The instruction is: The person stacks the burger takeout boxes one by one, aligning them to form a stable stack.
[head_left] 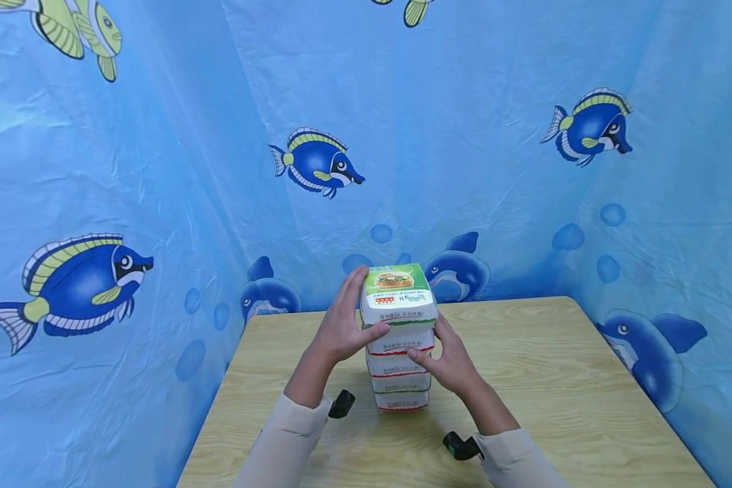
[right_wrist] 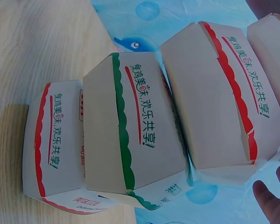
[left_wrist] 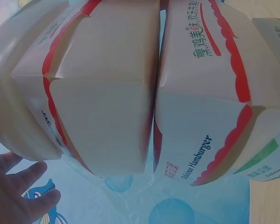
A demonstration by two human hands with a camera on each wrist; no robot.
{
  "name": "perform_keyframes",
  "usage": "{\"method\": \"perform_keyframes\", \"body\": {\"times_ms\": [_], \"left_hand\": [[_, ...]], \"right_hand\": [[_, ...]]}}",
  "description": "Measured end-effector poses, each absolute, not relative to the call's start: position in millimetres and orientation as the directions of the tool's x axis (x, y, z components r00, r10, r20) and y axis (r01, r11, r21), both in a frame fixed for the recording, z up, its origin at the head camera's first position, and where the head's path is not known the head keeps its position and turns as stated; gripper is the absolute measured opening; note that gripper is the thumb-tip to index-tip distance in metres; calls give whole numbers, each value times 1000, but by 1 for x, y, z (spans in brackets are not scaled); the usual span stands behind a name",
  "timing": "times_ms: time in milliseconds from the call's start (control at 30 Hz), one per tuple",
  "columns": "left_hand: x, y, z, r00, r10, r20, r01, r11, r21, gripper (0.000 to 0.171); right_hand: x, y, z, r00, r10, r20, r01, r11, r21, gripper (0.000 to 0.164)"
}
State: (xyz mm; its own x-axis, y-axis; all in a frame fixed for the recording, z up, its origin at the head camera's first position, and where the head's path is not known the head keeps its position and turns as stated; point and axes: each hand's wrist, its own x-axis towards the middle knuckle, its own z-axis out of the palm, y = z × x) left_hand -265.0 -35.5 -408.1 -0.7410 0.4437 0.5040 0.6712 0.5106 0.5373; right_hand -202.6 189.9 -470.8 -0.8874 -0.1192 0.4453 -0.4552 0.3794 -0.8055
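Note:
Several white paper hamburger boxes stand in one stack on the table. The top box has a green lid with a burger picture; the lower ones show red or green scalloped trim. My left hand lies along the left side of the top box, thumb across the front near its lower edge. In the left wrist view its fingers look extended beside the upper boxes. My right hand is at the stack's right side, lower, thumb in front of the upper-middle boxes. Its other fingers are partly hidden by the stack.
The wooden table extends around the stack on both sides. A blue curtain printed with fish and dolphins hangs behind the table and along its sides. Black wrist cameras, one at the left cuff and one at the right, flank the stack's base.

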Motion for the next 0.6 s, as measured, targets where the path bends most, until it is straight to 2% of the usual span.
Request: {"method": "perform_keyframes", "body": {"times_ms": [167, 600], "left_hand": [[-265, -35, -409, -735, 448, 509, 678, 497, 542, 107], [-264, -36, -409, -724, 454, 519, 690, 462, 558, 107]], "right_hand": [[-218, 195, -497, -881, -110, 460, -465, 377, -801, 76], [-216, 196, -497, -899, -97, 428, -432, 361, -827, 71]]}}
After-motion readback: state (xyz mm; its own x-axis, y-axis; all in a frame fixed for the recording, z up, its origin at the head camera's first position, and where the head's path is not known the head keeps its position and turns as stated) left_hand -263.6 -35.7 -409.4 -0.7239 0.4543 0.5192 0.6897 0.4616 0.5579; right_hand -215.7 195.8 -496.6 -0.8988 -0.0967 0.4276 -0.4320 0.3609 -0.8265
